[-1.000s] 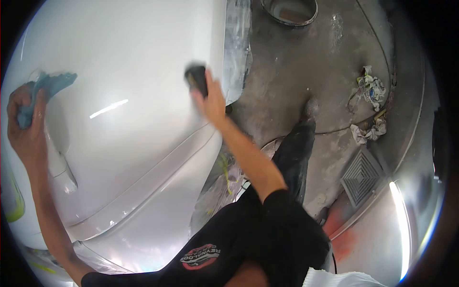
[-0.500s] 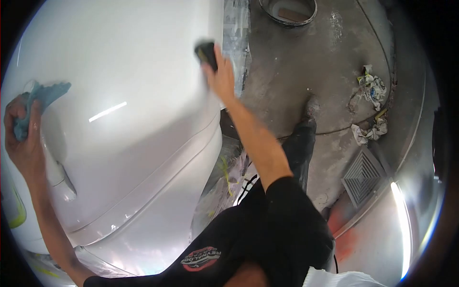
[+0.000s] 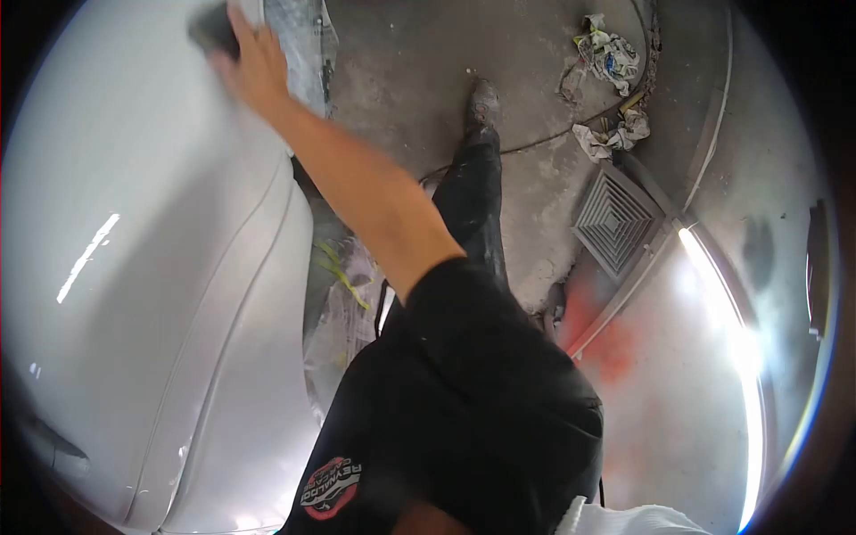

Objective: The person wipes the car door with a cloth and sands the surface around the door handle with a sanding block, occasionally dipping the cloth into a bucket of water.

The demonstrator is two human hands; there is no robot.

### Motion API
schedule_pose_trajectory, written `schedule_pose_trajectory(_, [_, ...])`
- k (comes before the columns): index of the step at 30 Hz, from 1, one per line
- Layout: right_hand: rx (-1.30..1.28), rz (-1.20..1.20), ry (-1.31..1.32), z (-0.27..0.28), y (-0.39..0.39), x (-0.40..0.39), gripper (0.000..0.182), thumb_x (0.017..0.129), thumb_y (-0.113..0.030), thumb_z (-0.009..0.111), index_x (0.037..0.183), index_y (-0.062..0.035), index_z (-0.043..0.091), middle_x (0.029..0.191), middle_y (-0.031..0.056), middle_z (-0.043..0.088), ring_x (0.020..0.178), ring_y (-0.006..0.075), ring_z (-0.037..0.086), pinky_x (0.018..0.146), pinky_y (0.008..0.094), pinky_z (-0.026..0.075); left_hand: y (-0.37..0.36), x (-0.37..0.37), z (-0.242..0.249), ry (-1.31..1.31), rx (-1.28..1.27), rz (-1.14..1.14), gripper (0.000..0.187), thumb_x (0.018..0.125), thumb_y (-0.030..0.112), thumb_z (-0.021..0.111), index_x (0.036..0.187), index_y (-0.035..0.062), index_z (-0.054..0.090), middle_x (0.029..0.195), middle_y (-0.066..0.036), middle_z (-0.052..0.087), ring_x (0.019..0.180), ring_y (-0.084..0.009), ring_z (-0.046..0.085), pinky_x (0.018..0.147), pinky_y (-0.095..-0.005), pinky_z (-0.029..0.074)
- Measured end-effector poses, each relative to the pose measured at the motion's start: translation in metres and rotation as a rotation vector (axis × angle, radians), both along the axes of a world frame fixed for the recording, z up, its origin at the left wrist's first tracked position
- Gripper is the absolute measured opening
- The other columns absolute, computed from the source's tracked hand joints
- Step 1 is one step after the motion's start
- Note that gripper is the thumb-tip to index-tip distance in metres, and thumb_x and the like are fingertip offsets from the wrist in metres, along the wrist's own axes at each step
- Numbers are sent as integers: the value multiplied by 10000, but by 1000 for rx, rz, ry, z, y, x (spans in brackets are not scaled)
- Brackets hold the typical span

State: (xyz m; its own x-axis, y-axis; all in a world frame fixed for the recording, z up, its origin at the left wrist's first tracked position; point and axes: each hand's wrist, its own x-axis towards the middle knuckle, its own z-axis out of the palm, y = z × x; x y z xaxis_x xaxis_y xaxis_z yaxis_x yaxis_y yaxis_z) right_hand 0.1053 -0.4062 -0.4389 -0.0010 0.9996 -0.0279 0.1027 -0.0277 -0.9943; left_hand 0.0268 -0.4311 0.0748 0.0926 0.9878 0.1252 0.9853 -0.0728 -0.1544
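A glossy white car panel (image 3: 116,169) fills the left side of the view, with a curved seam running down it. At the top, my right hand (image 3: 257,69) is closed around a black sanding block (image 3: 214,31), blurred by motion. The block is over the white panel, close to the edge covered with plastic sheeting; whether it presses on the paint cannot be made out. My right arm stretches across from the black sleeve. My left hand is outside the frame.
Masking plastic (image 3: 299,53) hangs along the panel's edge. On the concrete floor (image 3: 401,62) lie crumpled papers (image 3: 611,53) and a dark hose (image 3: 544,138). A square vent grille (image 3: 615,221) and a bright tube light (image 3: 713,276) are at the right. My shoe (image 3: 484,102) stands mid-floor.
The view has shifted right, so the panel and floor appear further left. My left hand with the blue cloth, and the bucket, have left the frame. My right hand still holds the block.
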Motion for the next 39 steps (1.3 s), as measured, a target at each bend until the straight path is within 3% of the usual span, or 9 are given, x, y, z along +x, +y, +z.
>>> schedule_pose_trajectory(4, [-40,-104,4,8,9,-10,875,776,-199,792,1543,-196,372,1050,195,567,933,369,542,816,454,481,3,4,0,8,15,0,229,915,145,758,884,70,543,847,-17,548,769,-153,540,694,-331,488])
schedule_pose_trajectory(10, [-78,130,90,48,-144,7,844,823,-285,744,1554,-128,351,1022,219,553,920,396,549,815,481,481,4,3,-3,-7,40,-44,223,922,107,743,871,67,531,837,-8,530,757,-142,507,689,-316,465])
schedule_pose_trajectory(15, [-99,-15,37,26,49,-2,823,870,-301,710,1566,-174,290,1109,247,536,1009,419,563,844,500,482,14,1,-11,-144,24,-67,272,902,61,757,846,77,491,813,-2,522,734,-131,490,670,-289,446])
schedule_pose_trajectory(16, [-163,-27,48,30,50,-1,818,873,-293,708,1565,-169,289,1098,242,538,1003,413,563,838,494,483,12,3,-8,-89,-21,10,240,944,252,728,963,61,584,953,-91,582,859,-193,554,740,-367,500])
schedule_pose_trajectory(17, [-223,-22,49,38,45,-15,814,876,-285,705,1564,-164,288,1088,237,540,996,408,563,833,489,485,2,-13,-7,-26,-8,43,245,941,257,732,993,56,601,980,-89,592,888,-191,563,773,-358,495])
schedule_pose_trajectory(23, [-106,157,310,124,-151,11,820,905,-258,679,1553,1,248,1100,293,573,946,433,599,832,482,508,-15,-36,-5,372,99,163,365,922,292,754,1172,32,697,1141,-74,656,1065,-179,614,973,-303,464])
schedule_pose_trajectory(30, [-256,6,73,69,56,-22,787,930,-385,647,1538,-39,285,1161,296,573,1039,468,595,873,508,500,-13,-23,-10,258,115,161,252,934,233,740,1075,32,684,1088,-61,656,1019,-146,613,928,-258,467])
schedule_pose_trajectory(37, [42,187,360,136,-164,6,811,894,-268,686,1557,-39,279,1130,277,574,982,446,600,837,497,504,-7,1,-23,182,169,162,257,892,231,773,1042,59,654,1080,-10,639,962,-125,597,868,-235,456])
schedule_pose_trajectory(39, [96,133,303,129,-128,-2,809,896,-272,683,1567,-77,276,1094,273,558,939,436,580,806,493,503,-7,4,-23,185,170,169,238,891,219,771,1006,61,637,1066,-6,637,939,-120,591,854,-232,454])
